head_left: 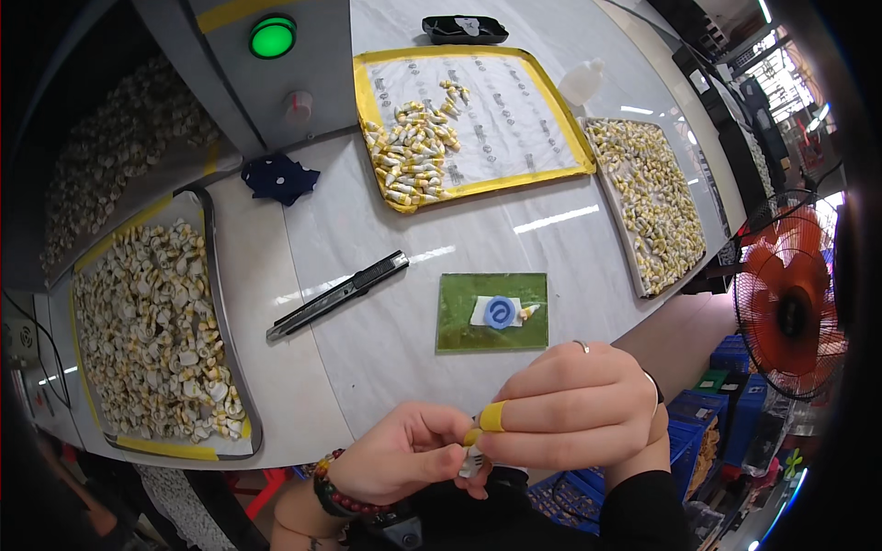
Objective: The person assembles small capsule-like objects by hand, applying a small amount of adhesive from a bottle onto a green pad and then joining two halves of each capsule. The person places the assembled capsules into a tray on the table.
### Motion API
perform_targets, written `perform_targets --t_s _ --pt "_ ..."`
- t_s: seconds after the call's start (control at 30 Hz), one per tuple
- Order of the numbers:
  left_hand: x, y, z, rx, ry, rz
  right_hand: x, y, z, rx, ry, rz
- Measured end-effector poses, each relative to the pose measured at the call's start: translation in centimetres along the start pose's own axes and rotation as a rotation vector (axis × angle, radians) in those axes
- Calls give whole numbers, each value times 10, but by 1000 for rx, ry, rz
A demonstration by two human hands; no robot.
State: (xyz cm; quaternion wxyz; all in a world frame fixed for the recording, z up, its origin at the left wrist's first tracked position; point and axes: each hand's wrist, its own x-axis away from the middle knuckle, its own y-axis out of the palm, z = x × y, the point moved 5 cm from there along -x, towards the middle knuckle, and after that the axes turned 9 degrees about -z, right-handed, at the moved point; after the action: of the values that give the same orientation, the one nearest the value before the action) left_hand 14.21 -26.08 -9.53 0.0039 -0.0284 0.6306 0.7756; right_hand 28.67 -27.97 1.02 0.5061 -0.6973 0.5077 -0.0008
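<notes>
Close to my body, my left hand (400, 456) pinches a small white and yellow piece (472, 459) between thumb and fingers. My right hand (583, 409) is closed against the same piece from the other side, its fingertips partly covering it. Yellow tape wraps one right finger. Just beyond my hands lies a green rectangular plate (457, 332). On it rest a white patch, a round blue disc (499, 313) and another small yellow-and-white piece (529, 312). A black utility knife (338, 296) lies left of the plate.
A yellow-edged tray (514, 110) holds a heap of small pieces at its left. Fuller trays stand at far left (218, 275) and right (611, 197). A dark blue cloth (279, 178), white bottle (582, 83) and black dish (465, 30) surround them. An orange fan (790, 308) stands right.
</notes>
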Motion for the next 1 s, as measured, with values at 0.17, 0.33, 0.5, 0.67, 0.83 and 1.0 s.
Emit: perform_targets --t_s 0.17,0.33,0.5,0.67,0.83,1.0 --pt "-1 11 -1 12 -60 -12 -4 -4 -6 1 -78 -56" --pt "-7 8 -4 47 -33 -44 -3 -7 -11 57 -67 -40" --pt "-7 10 -2 10 -25 -48 -1 -4 -11 51 -29 -18" --pt "-6 12 1 9 13 -15 -5 -3 -16 131 131 -46" --pt "-6 14 3 10 8 -9 -4 -3 -22 171 203 -63" --pt "-4 17 4 10 0 19 -5 -3 -21 136 188 -51"
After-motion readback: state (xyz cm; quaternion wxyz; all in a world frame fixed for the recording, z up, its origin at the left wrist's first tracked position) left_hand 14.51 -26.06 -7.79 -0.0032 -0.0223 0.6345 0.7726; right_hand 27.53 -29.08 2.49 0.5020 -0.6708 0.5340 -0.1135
